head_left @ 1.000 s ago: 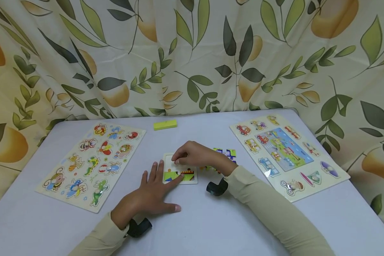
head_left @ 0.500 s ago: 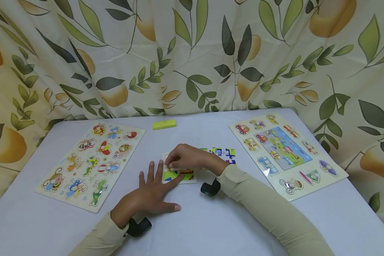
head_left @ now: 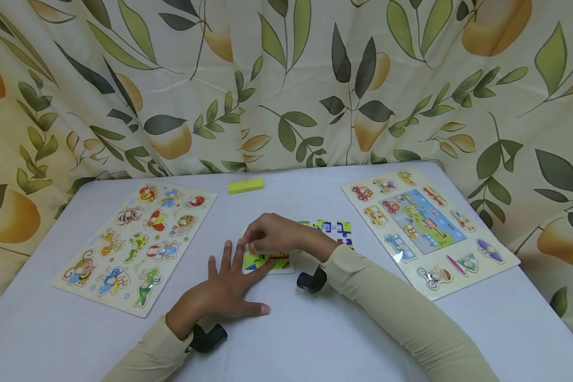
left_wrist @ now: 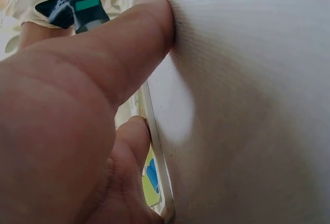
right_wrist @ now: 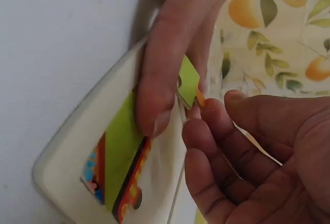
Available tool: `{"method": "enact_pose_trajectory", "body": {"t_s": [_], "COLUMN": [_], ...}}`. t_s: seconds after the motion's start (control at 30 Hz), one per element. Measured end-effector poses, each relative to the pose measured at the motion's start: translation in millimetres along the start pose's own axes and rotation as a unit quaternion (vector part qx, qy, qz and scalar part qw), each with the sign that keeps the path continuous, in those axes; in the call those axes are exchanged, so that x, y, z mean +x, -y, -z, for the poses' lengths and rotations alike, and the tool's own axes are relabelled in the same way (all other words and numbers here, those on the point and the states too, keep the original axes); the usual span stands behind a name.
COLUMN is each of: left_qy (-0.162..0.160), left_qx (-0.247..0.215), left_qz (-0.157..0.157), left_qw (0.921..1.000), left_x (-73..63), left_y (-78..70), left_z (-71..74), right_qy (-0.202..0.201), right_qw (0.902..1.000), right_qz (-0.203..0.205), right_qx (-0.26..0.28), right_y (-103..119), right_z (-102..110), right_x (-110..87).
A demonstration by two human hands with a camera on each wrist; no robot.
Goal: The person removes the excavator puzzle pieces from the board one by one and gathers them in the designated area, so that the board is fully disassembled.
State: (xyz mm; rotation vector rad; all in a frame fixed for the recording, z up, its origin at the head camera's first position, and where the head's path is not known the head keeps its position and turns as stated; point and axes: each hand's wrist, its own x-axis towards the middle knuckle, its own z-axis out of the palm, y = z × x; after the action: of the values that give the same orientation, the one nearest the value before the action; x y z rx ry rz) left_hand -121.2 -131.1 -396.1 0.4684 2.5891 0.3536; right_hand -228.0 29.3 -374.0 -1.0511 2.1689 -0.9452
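Note:
My left hand (head_left: pixel 226 294) lies spread on the table, its fingers straight. Its index finger rests across a small white puzzle tray (right_wrist: pixel 77 123), over a green, red and black puzzle strip (right_wrist: pixel 121 154). My right hand (head_left: pixel 279 233) reaches over the tray's upper left part with curled fingers. In the right wrist view its fingertips are at a green puzzle piece (right_wrist: pixel 190 82) with an orange edge, beside the left hand's finger. The fingers appear to pinch a piece there, though they mostly hide it. The left wrist view shows the left thumb (left_wrist: pixel 149 25) on the cloth.
Several loose puzzle pieces (head_left: pixel 334 228) lie right of the tray, partly behind the right wrist. An insect puzzle board (head_left: pixel 138 239) lies at left, a vehicle puzzle board (head_left: pixel 425 228) at right. A yellow block (head_left: pixel 245 185) sits near the back edge, before a patterned curtain (head_left: pixel 286 79).
My right hand has moved slightly left over the tray, uncovering more of the loose pieces behind the wrist. In the last half second it has barely shifted. The left hand has stayed in place.

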Motion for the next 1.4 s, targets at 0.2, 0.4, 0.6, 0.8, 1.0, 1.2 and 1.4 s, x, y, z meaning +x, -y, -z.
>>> {"method": "enact_pose_trajectory", "body": {"t_s": [0.2, 0.4, 0.6, 0.8, 1.0, 1.2, 1.4], "left_qy": [0.0, 0.004, 0.003, 0.001, 0.0, 0.001, 0.002], "left_qx": [0.002, -0.001, -0.005, -0.002, 0.0, 0.003, 0.003], "left_qz": [0.002, 0.001, -0.002, 0.0, 0.001, 0.004, 0.006], "left_qw": [1.0, 1.0, 1.0, 1.0, 1.0, 1.0, 1.0], "left_x": [-1.5, -1.5, -1.1, -1.1, -1.4, -1.6, -1.7], "left_y": [-1.7, -1.6, -0.9, -1.2, -1.6, -0.9, -1.3], "left_z": [1.0, 1.4, 0.4, 1.0, 1.3, 1.2, 1.2], "right_qy": [0.01, 0.012, 0.036, 0.026, 0.018, 0.009, -0.003], "right_qw": [0.9999, 0.9997, 0.9975, 0.9979, 0.9981, 0.9987, 0.999], "right_qz": [0.0, 0.003, 0.017, -0.003, 0.003, 0.005, -0.014], "right_qx": [-0.01, 0.02, 0.058, 0.058, 0.059, 0.049, 0.042], "right_y": [4, 1, -3, -3, -3, -5, -8], "right_z": [-2, -4, -6, -5, -2, 6, 13], "right_x": [-0.5, 0.6, 2.8, 1.9, -0.1, -3.1, -8.4]}}
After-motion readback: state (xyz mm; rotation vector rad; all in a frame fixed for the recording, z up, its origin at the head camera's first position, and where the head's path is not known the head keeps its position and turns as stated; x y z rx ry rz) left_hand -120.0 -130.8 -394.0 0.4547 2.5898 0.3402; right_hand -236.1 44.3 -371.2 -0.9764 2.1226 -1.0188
